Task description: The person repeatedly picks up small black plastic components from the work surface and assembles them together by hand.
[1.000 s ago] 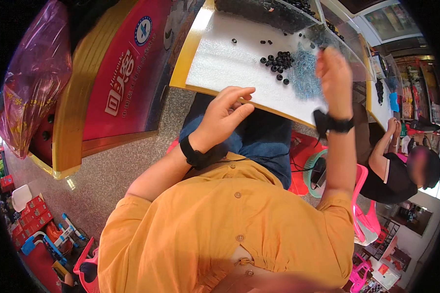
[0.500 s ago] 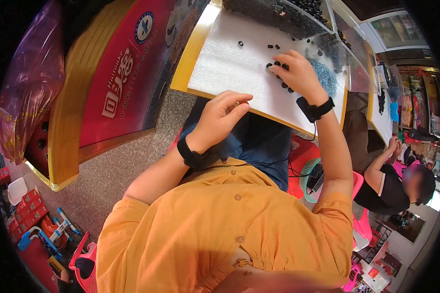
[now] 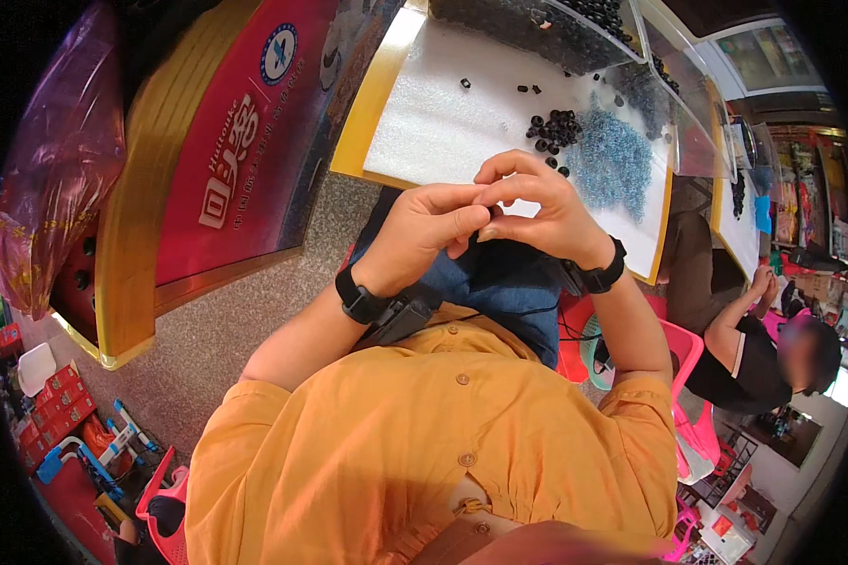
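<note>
My left hand (image 3: 424, 231) and my right hand (image 3: 542, 209) meet over the near edge of the white-topped table (image 3: 424, 122). Thumbs and fingers of both are pinched around a small black piece (image 3: 495, 212), mostly hidden by the fingertips. Beyond my right hand lies a loose heap of small black round pieces (image 3: 556, 127), some with holes showing. To its right spreads a patch of tiny clear-blue bits (image 3: 614, 160). A few single black pieces (image 3: 465, 84) lie farther off on the white top.
Clear plastic bins (image 3: 537, 38) holding many black pieces stand along the table's far side. A red-panelled counter (image 3: 226, 141) rises at the left beside a purple plastic bag (image 3: 57, 169). At the right another person (image 3: 749, 358) sits at a neighbouring table.
My right hand has come back from the black heap toward me and met my left hand. Both hands now pinch together, and the heap is uncovered.
</note>
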The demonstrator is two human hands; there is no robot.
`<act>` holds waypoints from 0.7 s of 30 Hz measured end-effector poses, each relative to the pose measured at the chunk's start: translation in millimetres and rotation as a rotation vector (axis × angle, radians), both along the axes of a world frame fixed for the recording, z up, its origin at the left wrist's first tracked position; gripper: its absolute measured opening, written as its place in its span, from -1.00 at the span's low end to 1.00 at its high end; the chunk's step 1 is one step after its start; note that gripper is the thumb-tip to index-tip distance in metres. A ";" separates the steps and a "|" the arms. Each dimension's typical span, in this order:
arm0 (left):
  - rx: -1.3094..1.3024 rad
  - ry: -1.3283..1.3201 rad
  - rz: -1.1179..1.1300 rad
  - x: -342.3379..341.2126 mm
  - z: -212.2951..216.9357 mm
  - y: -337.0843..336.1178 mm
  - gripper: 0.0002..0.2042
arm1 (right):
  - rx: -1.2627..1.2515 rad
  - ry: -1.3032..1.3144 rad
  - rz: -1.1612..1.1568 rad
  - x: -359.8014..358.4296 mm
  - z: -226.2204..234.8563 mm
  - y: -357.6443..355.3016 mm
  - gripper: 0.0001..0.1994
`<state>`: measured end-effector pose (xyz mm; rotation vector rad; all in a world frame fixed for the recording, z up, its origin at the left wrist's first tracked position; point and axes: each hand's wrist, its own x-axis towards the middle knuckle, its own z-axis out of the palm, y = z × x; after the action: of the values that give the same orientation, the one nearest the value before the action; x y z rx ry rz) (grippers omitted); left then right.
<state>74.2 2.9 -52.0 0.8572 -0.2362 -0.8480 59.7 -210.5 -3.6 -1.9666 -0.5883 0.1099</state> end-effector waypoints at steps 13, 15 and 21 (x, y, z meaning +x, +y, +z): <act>0.050 -0.068 0.118 6.5 -11.7 -1.0 -0.68 | -0.778 -0.391 -0.410 57.5 -43.0 -23.4 -0.86; 0.049 -0.068 0.117 6.8 -11.0 -0.3 -0.66 | -0.763 -0.393 -0.401 58.4 -47.8 -26.6 -0.86; 0.007 -0.030 0.132 2.3 -8.3 -4.4 -0.64 | -0.726 -0.417 -0.416 51.8 -50.9 -29.2 -0.86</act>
<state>76.5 -1.5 -60.4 0.8827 -0.2010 -0.7135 111.5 -239.7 -54.5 -2.8116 -0.4126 -0.4100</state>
